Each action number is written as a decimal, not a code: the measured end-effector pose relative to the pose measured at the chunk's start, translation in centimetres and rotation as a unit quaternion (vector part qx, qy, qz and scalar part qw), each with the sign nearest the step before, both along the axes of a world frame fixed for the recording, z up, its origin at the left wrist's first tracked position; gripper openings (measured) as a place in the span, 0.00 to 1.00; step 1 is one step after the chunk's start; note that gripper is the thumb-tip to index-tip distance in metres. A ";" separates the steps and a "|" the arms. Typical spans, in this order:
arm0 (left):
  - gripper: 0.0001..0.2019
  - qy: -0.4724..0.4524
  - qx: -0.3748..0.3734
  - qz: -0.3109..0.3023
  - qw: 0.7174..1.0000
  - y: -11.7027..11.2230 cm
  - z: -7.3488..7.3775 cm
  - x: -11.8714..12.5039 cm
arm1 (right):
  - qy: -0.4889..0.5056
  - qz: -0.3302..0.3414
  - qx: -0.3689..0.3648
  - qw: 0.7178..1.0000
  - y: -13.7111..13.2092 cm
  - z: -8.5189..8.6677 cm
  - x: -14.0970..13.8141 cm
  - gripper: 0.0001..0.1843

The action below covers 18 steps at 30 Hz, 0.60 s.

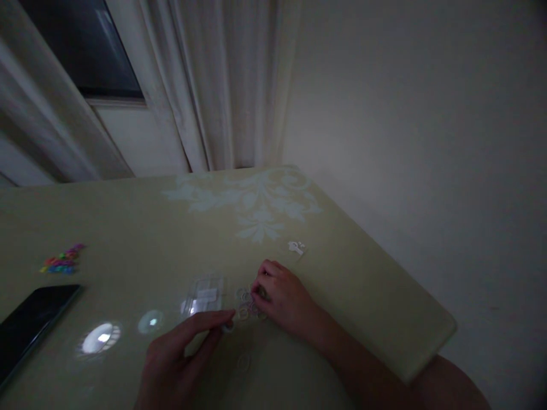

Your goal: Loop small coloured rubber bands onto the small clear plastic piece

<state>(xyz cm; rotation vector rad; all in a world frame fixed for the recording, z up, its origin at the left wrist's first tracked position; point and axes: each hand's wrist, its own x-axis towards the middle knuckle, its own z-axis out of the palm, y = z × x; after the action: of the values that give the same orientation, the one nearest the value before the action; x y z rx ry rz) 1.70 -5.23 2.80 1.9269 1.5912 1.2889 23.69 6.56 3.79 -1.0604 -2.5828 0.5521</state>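
Observation:
My left hand (179, 356) rests low on the pale green table (363, 273), its thumb and forefinger pinched on a small white piece (228, 327). My right hand (284, 296) lies to the right of it, fingers curled onto a little heap of pale rings (247, 304). A clear plastic box (204, 296) stands just left of the rings, between the two hands. What the right fingers hold, if anything, is too dim to make out.
A small clear bag with a white part (297, 247) lies beyond the right hand. A pile of bright coloured bands (63, 261) and a dark phone (32, 322) sit at the left. The table edge runs diagonally at the right; curtains (222, 85) hang behind.

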 end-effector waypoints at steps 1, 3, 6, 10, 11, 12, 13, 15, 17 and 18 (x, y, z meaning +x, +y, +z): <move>0.08 -0.006 -0.001 0.003 1.000 0.0 0.2 0.1 | -0.008 0.002 0.005 1.000 0.0 -0.1 0.0 0.04; 0.08 -0.020 0.009 0.004 1.000 0.0 0.5 0.3 | -0.006 -0.001 0.009 1.000 0.0 -0.1 -0.1 0.04; 0.08 -0.029 0.033 -0.012 0.999 0.4 0.7 0.4 | 0.037 -0.019 -0.011 0.999 0.1 0.2 -0.2 0.01; 0.07 -0.025 0.048 -0.025 0.998 0.6 0.3 0.2 | 0.126 -0.039 -0.064 0.989 0.0 1.0 -0.1 0.03; 0.07 -0.026 0.043 -0.019 0.999 0.5 0.2 0.2 | 0.154 -0.034 -0.087 0.984 -0.1 1.2 -0.1 0.03; 0.06 -0.029 0.033 -0.010 0.999 0.4 0.0 0.2 | 0.183 -0.021 -0.120 0.975 -0.3 1.5 -0.2 0.03; 0.06 -0.033 0.021 0.000 0.999 0.3 -0.1 0.1 | 0.212 -0.003 -0.161 0.964 -0.6 1.7 -0.3 0.02; 0.09 -0.041 0.004 0.017 0.999 0.2 -0.4 0.2 | 0.258 0.038 -0.249 0.933 -1.2 2.2 -0.5 0.02; 0.11 -0.048 -0.001 0.018 0.999 0.2 -0.6 0.2 | 0.283 0.064 -0.310 0.905 -1.9 2.5 -0.8 0.05; 0.10 -0.050 0.003 0.013 0.999 0.3 -0.6 0.2 | 0.288 0.067 -0.327 0.898 -2.2 2.6 -0.9 0.05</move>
<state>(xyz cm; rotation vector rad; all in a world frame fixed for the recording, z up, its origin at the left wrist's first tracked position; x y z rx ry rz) 1.86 -4.98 2.21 1.8201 1.5706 1.3801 22.79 4.39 6.41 -0.7132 -1.9673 1.5771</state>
